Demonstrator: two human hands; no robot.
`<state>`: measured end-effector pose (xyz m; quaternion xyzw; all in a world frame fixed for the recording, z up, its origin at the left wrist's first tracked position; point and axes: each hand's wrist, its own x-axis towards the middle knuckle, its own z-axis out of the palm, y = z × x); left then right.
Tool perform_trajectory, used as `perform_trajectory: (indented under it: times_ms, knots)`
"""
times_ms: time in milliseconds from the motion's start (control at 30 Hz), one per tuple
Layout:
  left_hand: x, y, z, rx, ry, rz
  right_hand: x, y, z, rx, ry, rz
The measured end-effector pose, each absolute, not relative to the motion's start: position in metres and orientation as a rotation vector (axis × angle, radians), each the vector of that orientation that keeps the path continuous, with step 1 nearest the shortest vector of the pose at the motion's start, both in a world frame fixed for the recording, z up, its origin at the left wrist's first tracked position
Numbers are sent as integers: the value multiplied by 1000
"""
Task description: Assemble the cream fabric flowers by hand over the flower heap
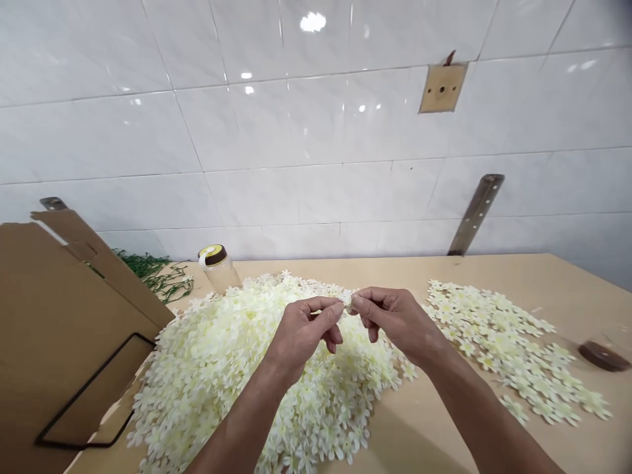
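Observation:
My left hand (306, 329) and my right hand (395, 319) meet above a big heap of cream fabric flowers (237, 368) on the tan table (424, 428). Both hands pinch one small cream flower piece (348, 303) between thumb and fingertips. The other fingers of each hand are curled in. A thinner, flatter spread of the same flowers (508, 342) lies to the right of my right hand.
A brown cardboard box (64, 329) with a black strap stands at the left. Green wire stems (158, 273) and a bottle with a dark cap (217, 263) sit behind the heap. A dark round lid (603, 355) lies at the far right. White tiled wall behind.

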<state>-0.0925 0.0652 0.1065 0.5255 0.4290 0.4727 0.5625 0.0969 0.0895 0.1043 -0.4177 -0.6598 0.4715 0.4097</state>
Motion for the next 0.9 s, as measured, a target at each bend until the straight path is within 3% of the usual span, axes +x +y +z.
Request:
perform_trajectory:
  times_ms: [300, 900]
  knots:
    - [-90, 64, 107, 1336, 1184, 1223, 93, 86, 106, -1055, -1678, 1192]
    - [-97, 59, 110, 1671, 1359, 987, 94, 87, 108, -1074, -1742, 1317]
